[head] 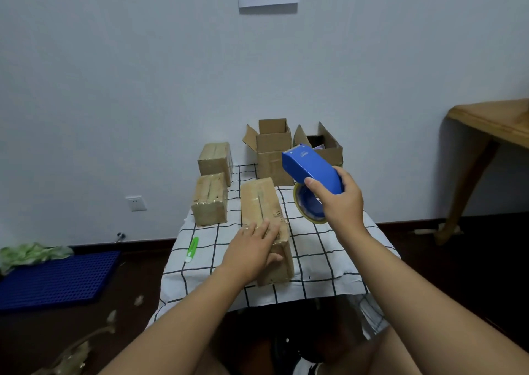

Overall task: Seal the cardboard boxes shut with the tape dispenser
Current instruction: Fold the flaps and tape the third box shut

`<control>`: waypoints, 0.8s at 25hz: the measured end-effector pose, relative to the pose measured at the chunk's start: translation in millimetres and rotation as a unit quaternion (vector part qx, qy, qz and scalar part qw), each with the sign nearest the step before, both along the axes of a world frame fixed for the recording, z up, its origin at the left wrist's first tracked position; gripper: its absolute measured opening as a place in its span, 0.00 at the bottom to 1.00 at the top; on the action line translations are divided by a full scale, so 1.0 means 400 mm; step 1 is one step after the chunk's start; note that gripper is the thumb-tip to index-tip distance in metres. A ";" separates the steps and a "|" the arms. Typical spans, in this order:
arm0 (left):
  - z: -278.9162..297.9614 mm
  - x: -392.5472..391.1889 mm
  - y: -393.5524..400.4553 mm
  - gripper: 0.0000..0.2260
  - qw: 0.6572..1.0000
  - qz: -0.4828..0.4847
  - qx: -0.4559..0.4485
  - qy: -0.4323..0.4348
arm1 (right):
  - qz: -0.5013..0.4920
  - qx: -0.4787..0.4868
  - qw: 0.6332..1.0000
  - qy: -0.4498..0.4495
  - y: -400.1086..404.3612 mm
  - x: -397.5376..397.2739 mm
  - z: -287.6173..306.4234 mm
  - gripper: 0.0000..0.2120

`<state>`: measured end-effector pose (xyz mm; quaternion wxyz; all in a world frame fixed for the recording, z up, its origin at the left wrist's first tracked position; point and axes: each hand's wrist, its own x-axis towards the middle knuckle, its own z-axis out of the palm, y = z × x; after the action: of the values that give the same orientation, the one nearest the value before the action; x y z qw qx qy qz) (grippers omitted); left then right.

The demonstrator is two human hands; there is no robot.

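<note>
Midway along a small table draped in a checked cloth (320,248), a person's left hand (254,248) lies flat, fingers spread, on the near end of a long taped cardboard box (262,202), thumb over its right edge. Just right of that box and raised above the cloth, the right hand (340,200) grips the blue tape dispenser (310,168) around its handle, the nose tilted up and away toward the wall, the tape roll (307,205) hanging below the fingers. Two sealed boxes (210,200) stand along the table's left edge, one behind the other, while two open boxes (272,148) with raised flaps sit at the far end; something pale appears to lie inside the right-hand one, though it is too small to identify. A green utility knife (192,249) rests on the cloth left of the left hand.
</note>
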<state>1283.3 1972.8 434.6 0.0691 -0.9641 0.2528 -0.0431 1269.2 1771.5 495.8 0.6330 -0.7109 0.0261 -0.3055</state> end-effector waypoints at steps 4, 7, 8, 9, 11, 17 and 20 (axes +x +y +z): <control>-0.029 -0.007 -0.038 0.28 0.998 0.042 -0.044 0.030 | 0.000 -0.009 1.000 0.001 0.006 -0.009 0.002 0.15; -0.033 0.000 -0.062 0.25 0.995 0.044 -0.081 0.047 | -0.005 -0.012 1.000 0.001 0.005 -0.009 -0.003 0.15; -0.033 0.001 -0.066 0.24 0.994 0.047 -0.089 0.048 | -0.007 -0.013 1.000 0.002 0.004 -0.009 -0.007 0.15; -0.032 0.001 -0.068 0.24 0.993 0.047 -0.093 0.047 | -0.009 -0.013 1.000 0.004 0.003 -0.009 -0.010 0.15; -0.031 -0.004 -0.067 0.24 0.994 0.036 -0.094 0.044 | -0.010 -0.015 1.000 0.006 0.003 -0.010 -0.014 0.16; -0.031 -0.010 -0.066 0.30 0.999 0.025 -0.036 0.015 | -0.004 -0.015 1.000 0.007 0.011 -0.010 -0.019 0.15; -0.026 -0.008 -0.064 0.29 0.999 0.020 -0.032 -0.018 | -0.001 -0.019 1.000 0.001 0.013 -0.008 -0.014 0.16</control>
<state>1280.1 1947.0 424.3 0.0432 -0.9697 0.2311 -0.0669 1266.1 1776.5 490.1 0.6193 -0.7228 0.0213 -0.3058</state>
